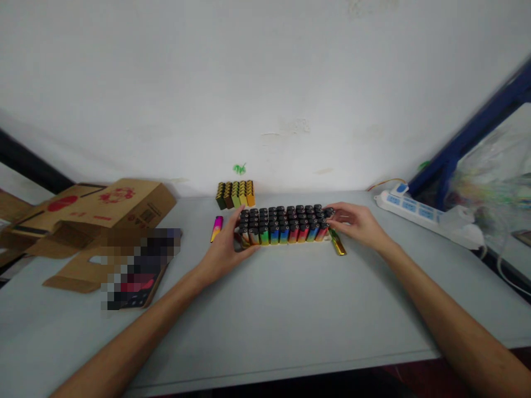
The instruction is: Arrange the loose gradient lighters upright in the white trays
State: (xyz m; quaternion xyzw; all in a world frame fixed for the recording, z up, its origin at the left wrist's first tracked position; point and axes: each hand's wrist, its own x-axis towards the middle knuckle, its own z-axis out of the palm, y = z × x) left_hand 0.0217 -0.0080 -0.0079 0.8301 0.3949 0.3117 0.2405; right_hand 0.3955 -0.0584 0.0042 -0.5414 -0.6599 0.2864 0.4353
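Rows of colourful lighters (pixel 284 235) with black tops stand upright, packed together in front of me. My left hand (pixel 226 240) is wrapped round their left end, thumb along the front and fingers behind. At the right end, my right hand (pixel 352 221) pinches a lighter (pixel 329 212) by its black top between thumb and forefinger; its lower part is hidden. A shiny gold-green wrapper-like piece (pixel 338 243) lies just below the right fingers. Left of my left hand lies a purple and yellow lighter-sized piece (pixel 216 228).
Behind stands a block of gold-topped cylinders (pixel 235 194), probably batteries, against the wall. An opened cardboard box (pixel 120 204) and a blurred-out phone (pixel 147 271) lie at left. A white power strip (pixel 427 215) lies at right, with cables, beside a blue metal frame (pixel 477 116).
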